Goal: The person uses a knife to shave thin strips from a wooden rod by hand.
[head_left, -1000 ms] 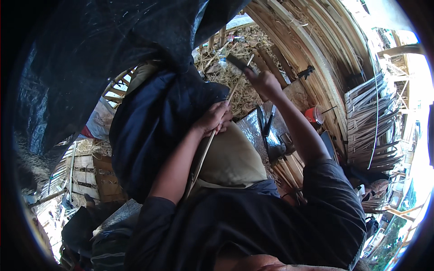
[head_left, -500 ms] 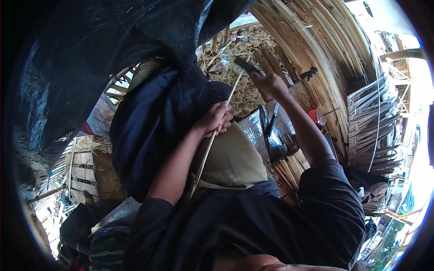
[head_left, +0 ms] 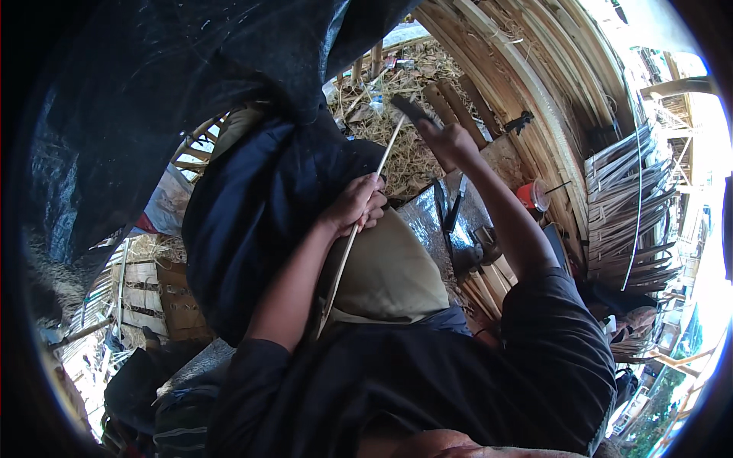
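A thin, pale stick (head_left: pixel 338 276) runs slantwise from my waist, over my lap, to the shavings beyond. My left hand (head_left: pixel 356 203) is closed around its middle, resting by my tan-covered thigh (head_left: pixel 393 267). Further out and to the right, my right hand (head_left: pixel 453 143) grips a knife with a broad, dark blade (head_left: pixel 414 111). The handle is mostly hidden in the fist. Its blade points up and left, close to the stick's far tip; whether the two touch I cannot tell.
A silvery sheet (head_left: pixel 421 216) bearing dark tools lies right of my thigh. Beyond my right forearm are a red cup (head_left: pixel 527 195) with a straw, long wooden strips (head_left: pixel 538 91) and dry thatch (head_left: pixel 628 206). Black tarp (head_left: pixel 153 99) hangs upper left; shavings (head_left: pixel 416 156) cover the ground ahead.
My left hand and the stick have shifted slightly left. The knife in my right hand has moved a little left, and the stick's far tip now ends near the blade.
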`<state>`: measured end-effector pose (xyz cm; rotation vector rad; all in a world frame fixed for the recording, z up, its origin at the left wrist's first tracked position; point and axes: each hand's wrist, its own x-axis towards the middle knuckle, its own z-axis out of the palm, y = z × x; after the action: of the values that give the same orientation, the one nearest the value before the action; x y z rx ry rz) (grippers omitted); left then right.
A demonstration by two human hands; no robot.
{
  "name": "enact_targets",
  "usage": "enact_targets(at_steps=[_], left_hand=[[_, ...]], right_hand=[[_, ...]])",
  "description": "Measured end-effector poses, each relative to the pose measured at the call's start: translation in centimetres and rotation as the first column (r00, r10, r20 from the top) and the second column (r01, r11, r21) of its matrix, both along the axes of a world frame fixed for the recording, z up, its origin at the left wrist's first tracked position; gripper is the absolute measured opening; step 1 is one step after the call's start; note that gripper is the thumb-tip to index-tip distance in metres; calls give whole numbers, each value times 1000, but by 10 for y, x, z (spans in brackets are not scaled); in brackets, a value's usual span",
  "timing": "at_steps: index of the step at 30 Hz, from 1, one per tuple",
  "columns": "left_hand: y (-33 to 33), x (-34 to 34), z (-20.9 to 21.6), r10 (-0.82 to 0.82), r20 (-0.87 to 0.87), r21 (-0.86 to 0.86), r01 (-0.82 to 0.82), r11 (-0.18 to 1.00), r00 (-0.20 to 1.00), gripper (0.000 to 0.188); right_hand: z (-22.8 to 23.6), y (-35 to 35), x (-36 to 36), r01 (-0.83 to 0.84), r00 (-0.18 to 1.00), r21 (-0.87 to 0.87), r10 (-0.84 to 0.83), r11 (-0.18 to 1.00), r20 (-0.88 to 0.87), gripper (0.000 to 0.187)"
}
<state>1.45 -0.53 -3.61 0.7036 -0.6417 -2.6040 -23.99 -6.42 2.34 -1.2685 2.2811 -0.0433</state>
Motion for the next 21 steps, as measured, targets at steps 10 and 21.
enact_targets(at_steps=[10,21], left_hand=[[-7,-9,5,-42,-20,-47,41,998,999,31],[6,0,7,-42,4,-16,42,999,999,30]], right_hand=[[-21,9,4,-32,999,-2,32,999,24,82],[4,15,8,-82,993,52,77,995,86,78]])
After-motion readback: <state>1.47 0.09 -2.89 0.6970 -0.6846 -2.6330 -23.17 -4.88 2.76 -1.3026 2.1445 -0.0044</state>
